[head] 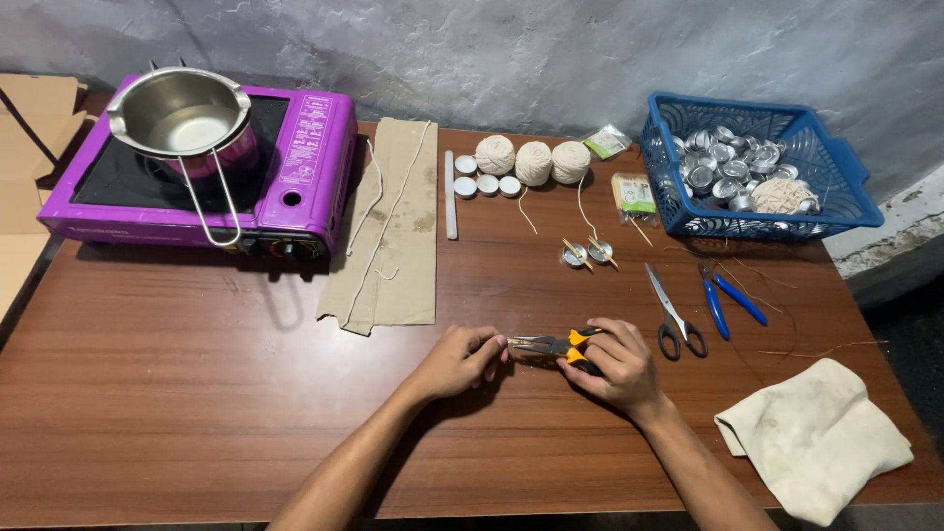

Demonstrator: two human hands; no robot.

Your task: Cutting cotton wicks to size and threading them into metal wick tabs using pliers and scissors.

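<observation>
Fingers of the right hand (618,366) are curled shut around the orange-and-black handles of a pair of pliers (556,346), whose slim metal nose points left toward the left hand (460,359). Fingers of the left hand are pinched together at the nose tip; whether a small piece sits between them is too small to tell. The pliers hang just above the desk (197,393), near its front edge and between the two hands. Handling judgement: the tool is rigid steel, moderately light, with rubbery handle sleeves that offer the secure hold; the bare nose is smooth and narrow and should be steadied only lightly. Just right of the right hand lie black-handled scissors (672,320), and beside them blue-handled pliers (726,300). A crumpled cream cloth (811,438) rests at the right front corner. Behind the hands stand two small metal cups (587,253) fitted with sticks across their rims, and farther back three balls of white string (533,161), three small white discs (487,185) and a white rod (450,194). A blue plastic basket (846,177) at the back right holds many metal cups and another ball of string. A strip of brown cardboard (393,226) carrying loose lengths of string lies left of centre, next to a purple portable stove (305,147) with a steel pouring pot (182,110) on it.
</observation>
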